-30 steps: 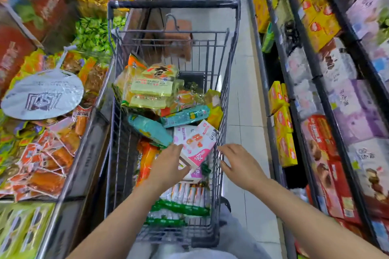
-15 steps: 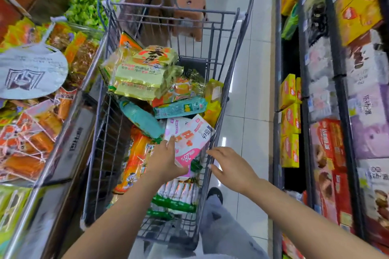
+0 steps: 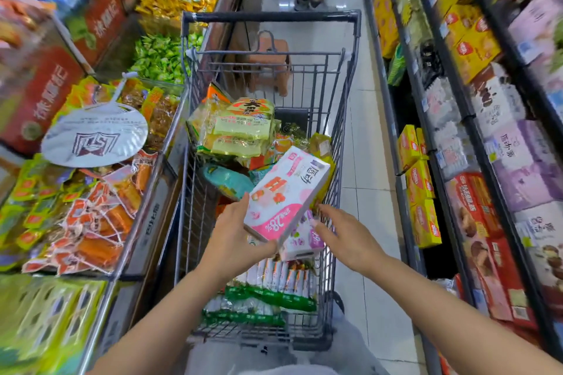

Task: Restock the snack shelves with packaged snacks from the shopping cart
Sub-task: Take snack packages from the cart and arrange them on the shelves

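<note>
Now we're at the picking stage: our left hand (image 3: pixel 234 240) grips the near end of a pink-and-white box (image 3: pixel 285 192), thumb on its left edge and fingers underneath, holding it tilted above the heap in the cart (image 3: pixel 268 17). Our right hand (image 3: pixel 344 237) is open, fingers spread and reaching over a second, smaller pink box (image 3: pixel 301 240) that lies just under the first; whether the fingertips touch it, we can't tell. Below sit green-banded packs (image 3: pixel 271 295), and yellow-green bags (image 3: pixel 240 131) are piled at the far end. So the box is out of the pile but not yet shelved. Next, we'd judge, the right hand either takes the second box or steadies the first, then we swing right toward the shelves (image 3: pixel 475 137), where boxed snacks stand, and find the matching row.
</note>
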`<state>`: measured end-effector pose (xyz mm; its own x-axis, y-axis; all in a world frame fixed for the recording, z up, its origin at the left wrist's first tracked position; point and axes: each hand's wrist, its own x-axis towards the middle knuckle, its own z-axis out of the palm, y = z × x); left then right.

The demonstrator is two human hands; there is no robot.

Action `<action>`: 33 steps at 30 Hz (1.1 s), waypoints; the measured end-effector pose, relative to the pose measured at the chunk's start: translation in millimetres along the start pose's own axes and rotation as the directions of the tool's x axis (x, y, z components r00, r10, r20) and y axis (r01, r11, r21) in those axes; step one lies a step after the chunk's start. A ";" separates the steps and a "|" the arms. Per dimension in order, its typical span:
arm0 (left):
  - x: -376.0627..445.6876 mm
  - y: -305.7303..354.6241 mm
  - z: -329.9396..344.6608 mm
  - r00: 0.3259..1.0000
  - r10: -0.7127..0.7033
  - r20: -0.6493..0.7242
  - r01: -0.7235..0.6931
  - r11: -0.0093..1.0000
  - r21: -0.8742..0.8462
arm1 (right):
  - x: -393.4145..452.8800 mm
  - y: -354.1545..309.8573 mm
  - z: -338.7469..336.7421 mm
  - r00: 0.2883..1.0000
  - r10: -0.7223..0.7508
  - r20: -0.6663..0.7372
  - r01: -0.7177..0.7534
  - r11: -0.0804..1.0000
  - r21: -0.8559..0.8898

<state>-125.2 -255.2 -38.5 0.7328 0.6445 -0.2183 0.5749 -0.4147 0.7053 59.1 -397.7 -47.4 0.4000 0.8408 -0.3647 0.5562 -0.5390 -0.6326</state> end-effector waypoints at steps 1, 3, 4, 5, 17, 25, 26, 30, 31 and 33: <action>-4.7 4.7 -6.9 1.000 0.031 -0.001 -0.031 0.999 -0.019 | -7.0 -10.4 0.5 0.999 0.013 -0.039 -0.010 0.996 0.085; -12.0 10.1 -17.0 0.996 0.091 -0.001 -0.091 0.995 -0.034 | -21.8 -28.3 0.8 0.992 0.038 -0.120 -0.010 0.975 0.221; -15.1 13.5 -20.4 0.993 0.118 -0.005 -0.118 0.992 -0.042 | -29.5 -35.8 0.6 0.986 0.051 -0.160 -0.005 0.962 0.274; -18.7 18.7 -23.5 0.989 0.149 -0.014 -0.149 0.987 -0.053 | -37.3 -42.2 0.8 0.977 0.069 -0.203 0.002 0.944 0.331; -46.1 123.2 -6.3 0.858 0.497 0.131 -0.452 0.850 -0.269 | -162.9 -66.7 -45.4 0.649 0.326 -0.688 0.257 0.757 0.601; -46.5 223.5 33.9 0.812 0.545 0.210 -0.436 0.804 -0.404 | -288.7 -15.8 -77.9 0.587 0.366 -0.722 0.125 0.840 0.527; -49.0 238.5 42.0 0.801 0.557 0.221 -0.443 0.798 -0.408 | -302.2 -7.6 -81.5 0.579 0.370 -0.726 0.106 0.849 0.517; -61.4 291.2 79.0 0.745 0.617 0.254 -0.456 0.749 -0.482 | -352.9 24.0 -95.1 0.595 0.372 -0.713 0.035 0.874 0.485; -64.9 303.2 88.1 0.729 0.631 0.265 -0.466 0.742 -0.483 | -364.5 32.0 -97.6 0.605 0.370 -0.705 0.016 0.880 0.475; -71.8 325.0 106.0 0.700 0.648 0.300 -0.466 0.733 -0.496 | -385.3 50.8 -102.5 0.627 0.373 -0.684 -0.041 0.893 0.449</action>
<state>47.7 -504.4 134.9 0.9948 -0.0099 0.1018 -0.1004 -0.2853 0.9532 8.0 -754.2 131.0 0.9564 0.2920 0.0030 0.1532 -0.4928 -0.8565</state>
